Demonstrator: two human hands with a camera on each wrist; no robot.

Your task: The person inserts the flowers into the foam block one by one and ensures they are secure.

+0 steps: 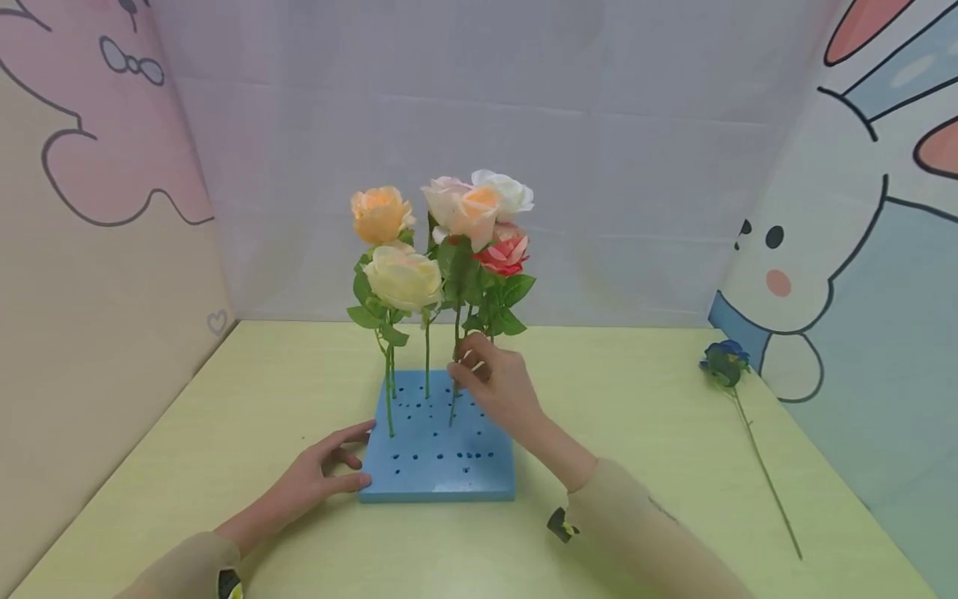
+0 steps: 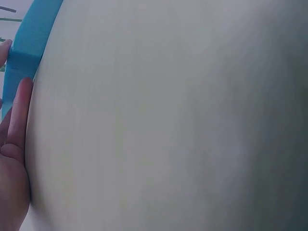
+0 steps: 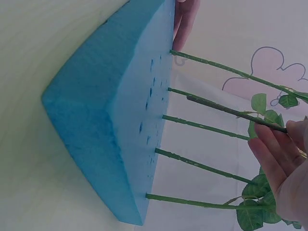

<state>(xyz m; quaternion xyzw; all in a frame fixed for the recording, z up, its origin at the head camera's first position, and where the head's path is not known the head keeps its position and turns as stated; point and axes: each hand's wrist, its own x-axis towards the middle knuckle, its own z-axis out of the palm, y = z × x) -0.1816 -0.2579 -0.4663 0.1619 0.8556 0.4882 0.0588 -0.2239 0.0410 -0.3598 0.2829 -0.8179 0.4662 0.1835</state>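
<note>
My right hand (image 1: 497,383) pinches the stem of a peach rose (image 1: 476,215) between thumb and fingers. The lower end of that stem (image 3: 211,106) hangs just off the top of a blue foam block (image 1: 437,478) dotted with holes. Against the block's left side rests my left hand (image 1: 325,462), its fingers and thumb touching the edge. A pale yellow rose (image 1: 404,277), an orange rose (image 1: 382,215), a white rose (image 1: 509,193), a pale pink rose (image 1: 443,195) and a red rose (image 1: 504,254) stand upright behind or beside the right hand.
A dark blue rose (image 1: 726,362) with a long stem lies on the right of the pale yellow-green table (image 1: 636,399). A whitish backdrop (image 1: 636,191) rises behind, and cartoon-printed panels (image 1: 891,333) flank the table.
</note>
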